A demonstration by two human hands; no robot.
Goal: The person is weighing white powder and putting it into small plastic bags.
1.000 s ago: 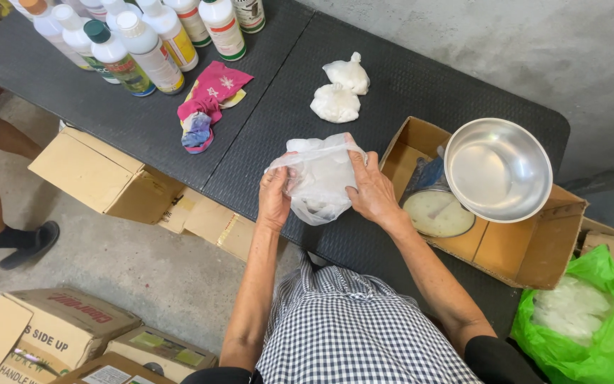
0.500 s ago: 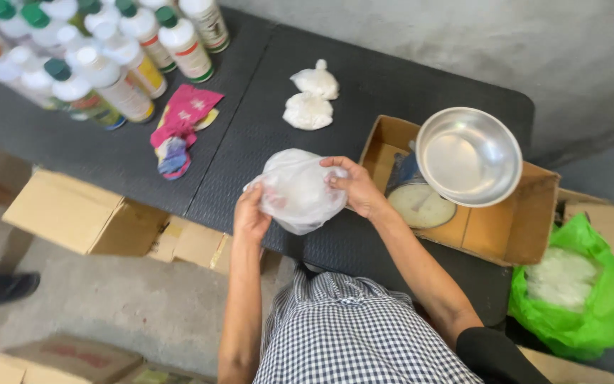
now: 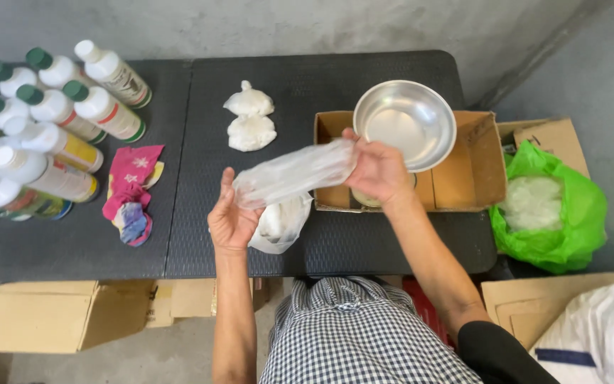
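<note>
Both hands stretched a clear plastic bag (image 3: pixel 294 173): right hand (image 3: pixel 376 171) pinched one end, left hand (image 3: pixel 230 217) lay spread. The thin film could tear if pulled harder.

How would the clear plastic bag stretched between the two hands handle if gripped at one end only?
The clear plastic bag looks thin and creased, so it would likely flop. It seems empty and see-through, so probably very light. The right hand pinches one end while the left hand supports the other, suggesting it sags unsupported.
</note>
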